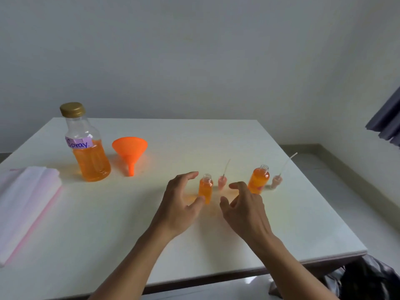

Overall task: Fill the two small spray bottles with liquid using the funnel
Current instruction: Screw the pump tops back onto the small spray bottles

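Two small uncapped spray bottles stand on the white table [108, 224], both holding orange liquid: a short one [205, 189] and a larger one [258, 179]. A spray head with its tube [223, 180] stands beside the short bottle, and another spray head [277, 180] stands right of the larger one. My left hand [180, 204] is open just left of the short bottle, thumb near its base. My right hand [242, 204] hovers open in front of the larger bottle. An orange funnel [129, 152] rests at the back left, beside a big capped bottle [86, 146] labelled "Spray", half full of orange liquid.
A stack of white and pink tissue sheets [26, 204] lies at the left edge. The table's right edge drops off to the floor; a dark curtain [387, 122] hangs at the far right, and dark fabric [368, 280] sits below the table's front right corner.
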A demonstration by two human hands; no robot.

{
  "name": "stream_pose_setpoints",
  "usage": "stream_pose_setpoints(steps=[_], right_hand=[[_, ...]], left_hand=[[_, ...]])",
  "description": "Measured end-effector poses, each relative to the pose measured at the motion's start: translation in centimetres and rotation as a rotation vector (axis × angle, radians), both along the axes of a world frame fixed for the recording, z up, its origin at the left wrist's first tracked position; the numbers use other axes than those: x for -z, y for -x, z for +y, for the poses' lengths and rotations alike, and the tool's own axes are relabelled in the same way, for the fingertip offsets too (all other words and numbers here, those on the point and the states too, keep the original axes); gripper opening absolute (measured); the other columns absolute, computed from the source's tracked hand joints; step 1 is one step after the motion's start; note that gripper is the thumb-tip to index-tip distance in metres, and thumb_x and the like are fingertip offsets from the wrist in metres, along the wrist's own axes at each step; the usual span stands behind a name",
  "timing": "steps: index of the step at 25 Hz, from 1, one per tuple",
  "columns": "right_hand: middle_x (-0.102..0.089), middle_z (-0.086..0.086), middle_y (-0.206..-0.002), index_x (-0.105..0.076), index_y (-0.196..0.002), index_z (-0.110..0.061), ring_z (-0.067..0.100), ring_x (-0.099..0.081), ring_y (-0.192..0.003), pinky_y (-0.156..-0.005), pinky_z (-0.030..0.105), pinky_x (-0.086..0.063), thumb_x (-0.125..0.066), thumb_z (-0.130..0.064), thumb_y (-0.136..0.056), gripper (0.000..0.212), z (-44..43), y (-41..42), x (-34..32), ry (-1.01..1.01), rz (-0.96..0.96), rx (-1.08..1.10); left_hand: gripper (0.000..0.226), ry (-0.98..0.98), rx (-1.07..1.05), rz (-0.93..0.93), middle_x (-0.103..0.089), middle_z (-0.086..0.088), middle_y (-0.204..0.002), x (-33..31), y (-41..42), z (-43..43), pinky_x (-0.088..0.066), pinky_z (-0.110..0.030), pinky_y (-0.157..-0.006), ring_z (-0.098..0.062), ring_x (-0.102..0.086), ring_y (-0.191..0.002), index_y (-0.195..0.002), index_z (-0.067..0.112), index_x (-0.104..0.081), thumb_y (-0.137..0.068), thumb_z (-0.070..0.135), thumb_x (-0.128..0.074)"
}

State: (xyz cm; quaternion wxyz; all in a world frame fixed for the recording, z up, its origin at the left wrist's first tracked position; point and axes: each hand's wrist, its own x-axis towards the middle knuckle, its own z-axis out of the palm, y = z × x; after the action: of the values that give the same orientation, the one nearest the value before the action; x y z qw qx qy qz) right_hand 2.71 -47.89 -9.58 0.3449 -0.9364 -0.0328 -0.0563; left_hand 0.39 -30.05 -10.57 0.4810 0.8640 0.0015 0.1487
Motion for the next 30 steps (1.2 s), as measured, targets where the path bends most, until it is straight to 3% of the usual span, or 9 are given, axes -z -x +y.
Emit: stream_pose_setpoints(steps=[4,7,11,15,17,20,23,30], right_hand=[[-0.075,0.005,-0.098,-0.056,-0.132,-0.021,0.022,-0.070,-0.090,-0.079,0.038,-0.059,-0.062,-0.047,-0.093,0.047,1.2,-2.6,0.4,0.004,-0.011,0.040],[-0.074,-0.004,-0.084,-0.066,-0.111,-0.021,0.012,-0.069,-0.075,-0.067,0.031,-0.057,-0.062,-0.044,-0.095,0.028,2.0,-3.3,-0.3,-0.049,-0.053,0.030],[-0.070,-0.012,-0.080,-0.062,-0.090,-0.026,0.008,-0.067,-0.061,-0.054,0.026,-0.053,-0.074,-0.042,-0.086,0.021,1.8,-2.5,-2.8,-0.151,-0.138,-0.005],[-0.076,-0.005,-0.073,-0.065,-0.087,-0.021,0.011,-0.069,-0.053,-0.047,0.026,-0.053,-0.078,-0.036,-0.086,0.021,1.2,-1.3,-5.4,-0.344,-0.030,-0.159],[-0.074,-0.013,-0.071,-0.073,-0.087,-0.029,0.017,-0.065,-0.053,-0.048,0.018,-0.047,-0.081,-0.040,-0.082,0.014,0.9,-1.1,-6.2,-0.369,-0.030,-0.195],[-0.071,-0.015,-0.069,-0.079,-0.092,-0.034,0.029,-0.062,-0.066,-0.059,0.031,-0.051,-0.084,-0.042,-0.077,0.017,0.7,-1.1,-6.5,-0.360,-0.078,-0.208],[-0.074,-0.009,-0.081,-0.077,-0.095,-0.037,0.023,-0.062,-0.069,-0.071,0.040,-0.057,-0.085,-0.035,-0.078,0.020,0.7,-1.1,-6.6,-0.372,-0.134,-0.227],[-0.071,-0.010,-0.088,-0.079,-0.104,-0.028,0.016,-0.064,-0.073,-0.069,0.026,-0.053,-0.086,-0.025,-0.079,0.026,-1.0,-1.4,-7.0,-0.213,-0.287,-0.262]], left_hand=[[0.046,-0.010,0.015,-0.036,-0.059,0.024,-0.124,0.6,-1.1,-0.8,-0.038,-0.014,-0.099,0.006,-0.048,-0.121,-0.122,0.034,-0.060,-0.080,0.047,-0.072],[0.039,0.011,0.002,-0.035,-0.065,0.021,-0.119,0.4,-1.3,-0.6,-0.042,-0.011,-0.095,0.007,-0.055,-0.115,-0.118,0.033,-0.063,-0.083,0.050,-0.069],[0.036,0.111,-0.058,-0.085,-0.068,0.025,-0.108,-0.8,-0.9,0.7,-0.041,-0.003,-0.087,0.010,-0.060,-0.106,-0.113,0.033,-0.066,-0.080,0.046,-0.073],[0.038,0.174,-0.076,-0.079,-0.072,0.019,-0.106,-0.5,0.0,3.1,-0.051,-0.020,-0.089,0.000,-0.065,-0.104,-0.112,0.030,-0.067,-0.078,0.044,-0.076],[0.038,0.157,-0.090,-0.078,-0.071,0.018,-0.106,-0.4,0.4,3.9,-0.052,-0.020,-0.089,-0.001,-0.065,-0.103,-0.112,0.031,-0.067,-0.078,0.044,-0.076],[0.040,0.146,-0.101,-0.080,-0.071,0.016,-0.108,-0.3,0.6,4.5,-0.051,-0.021,-0.091,-0.004,-0.064,-0.106,-0.114,0.030,-0.066,-0.078,0.044,-0.076],[0.041,0.136,-0.100,-0.083,-0.070,0.014,-0.108,-0.2,0.6,4.5,-0.052,-0.025,-0.092,-0.007,-0.064,-0.106,-0.115,0.028,-0.066,-0.078,0.042,-0.076],[0.035,0.142,-0.088,-0.095,-0.070,0.013,-0.106,-0.2,0.3,3.9,-0.054,-0.026,-0.090,-0.006,-0.065,-0.101,-0.111,0.031,-0.066,-0.078,0.040,-0.077]])
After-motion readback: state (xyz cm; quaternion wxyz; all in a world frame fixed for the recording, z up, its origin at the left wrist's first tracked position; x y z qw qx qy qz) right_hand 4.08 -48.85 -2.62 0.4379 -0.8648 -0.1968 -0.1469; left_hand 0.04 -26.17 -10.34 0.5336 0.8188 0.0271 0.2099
